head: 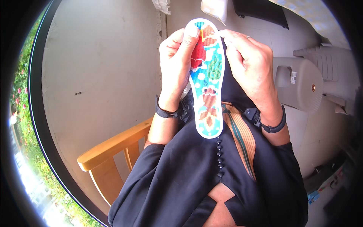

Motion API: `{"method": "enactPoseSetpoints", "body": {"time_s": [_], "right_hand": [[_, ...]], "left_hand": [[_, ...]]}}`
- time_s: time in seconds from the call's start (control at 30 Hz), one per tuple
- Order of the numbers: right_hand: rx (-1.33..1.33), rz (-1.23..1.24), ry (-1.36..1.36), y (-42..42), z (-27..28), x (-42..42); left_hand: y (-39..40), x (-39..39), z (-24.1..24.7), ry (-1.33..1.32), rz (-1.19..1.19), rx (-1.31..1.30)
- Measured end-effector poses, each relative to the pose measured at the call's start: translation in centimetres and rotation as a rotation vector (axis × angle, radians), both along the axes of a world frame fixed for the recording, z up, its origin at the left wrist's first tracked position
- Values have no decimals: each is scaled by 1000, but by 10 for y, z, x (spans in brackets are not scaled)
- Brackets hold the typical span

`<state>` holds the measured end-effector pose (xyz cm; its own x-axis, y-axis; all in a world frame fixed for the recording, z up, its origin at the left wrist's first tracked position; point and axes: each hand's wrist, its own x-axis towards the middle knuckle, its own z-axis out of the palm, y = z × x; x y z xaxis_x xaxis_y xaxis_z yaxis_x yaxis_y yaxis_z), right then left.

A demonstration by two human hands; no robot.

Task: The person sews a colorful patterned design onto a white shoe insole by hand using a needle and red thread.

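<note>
An embroidered shoe insole (208,78) with a white edge is held up in front of my chest. Blue, red, orange and green stitching covers its face, and small printed digits show at its middle. My left hand (180,54) grips its upper left side, thumb on the face and fingers behind. At the upper right edge are the pinched fingertips of my right hand (248,54), close to or touching the insole; whether a needle or thread is between them is too small to tell. A yellow stitch or thread shows near the left thumb.
A wooden armrest (119,142) stands at the left, before a pale wall (99,56). To the right are a grey plastic stool (300,85) and other stacked plastic pieces. A dark flat object (262,11) lies at the top, near a hanging pale cloth or bag (214,10).
</note>
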<state>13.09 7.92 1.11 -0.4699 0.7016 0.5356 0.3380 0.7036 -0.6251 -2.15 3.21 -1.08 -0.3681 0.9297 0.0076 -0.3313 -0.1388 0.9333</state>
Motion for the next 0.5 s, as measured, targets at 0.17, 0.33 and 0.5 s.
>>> {"method": "enactPoseSetpoints", "body": {"time_s": [0.17,0.33,0.5], "right_hand": [[-80,-18,8,0,6,-1],[-413,-23,235,7,-2,-10],[-917,293,204,39,2,19]], "left_hand": [[1,6,-6,383,92,101],[4,14,-6,946,204,298],[2,10,1,294,-60,200]]}}
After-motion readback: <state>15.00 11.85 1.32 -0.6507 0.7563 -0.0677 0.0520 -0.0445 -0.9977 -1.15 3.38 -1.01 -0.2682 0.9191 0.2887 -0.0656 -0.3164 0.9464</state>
